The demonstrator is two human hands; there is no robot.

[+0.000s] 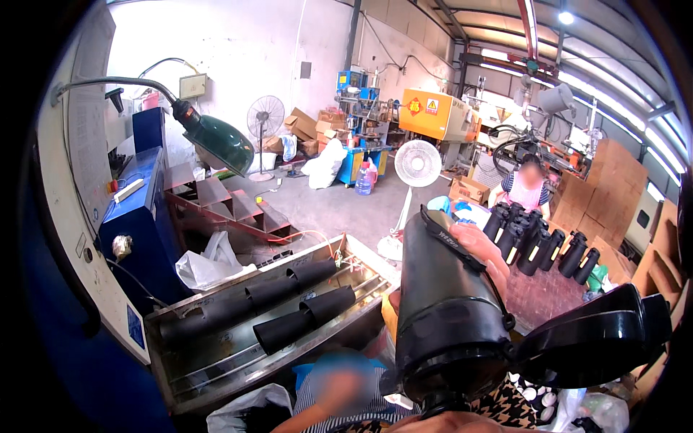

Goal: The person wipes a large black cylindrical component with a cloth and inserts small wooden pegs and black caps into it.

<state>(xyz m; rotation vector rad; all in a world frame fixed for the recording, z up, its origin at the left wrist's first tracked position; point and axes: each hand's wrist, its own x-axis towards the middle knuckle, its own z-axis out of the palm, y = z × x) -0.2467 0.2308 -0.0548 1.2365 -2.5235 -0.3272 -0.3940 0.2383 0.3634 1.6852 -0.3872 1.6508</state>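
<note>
A large glossy black cylindrical container (444, 289) with a side strap stands nearly upright close before me. Its black hinged lid (585, 346) hangs out to the right. My right hand (487, 252) wraps around the container's right side by the strap, fingers closed on it. Beneath its lower end, my left hand (465, 421) shows at the bottom edge, holding the container there; most of its fingers are hidden. Several similar black containers (538, 242) with pale yellow strips stand on the reddish table (534, 296) to the right.
Black tubes (303, 317) lie over rods in a metal trough (245, 375) on the left. A green lamp (216, 141) hangs above. A white fan (415, 173) stands beyond. One person (527, 191) sits behind the table; another blurred person (343, 390) in stripes is low in front.
</note>
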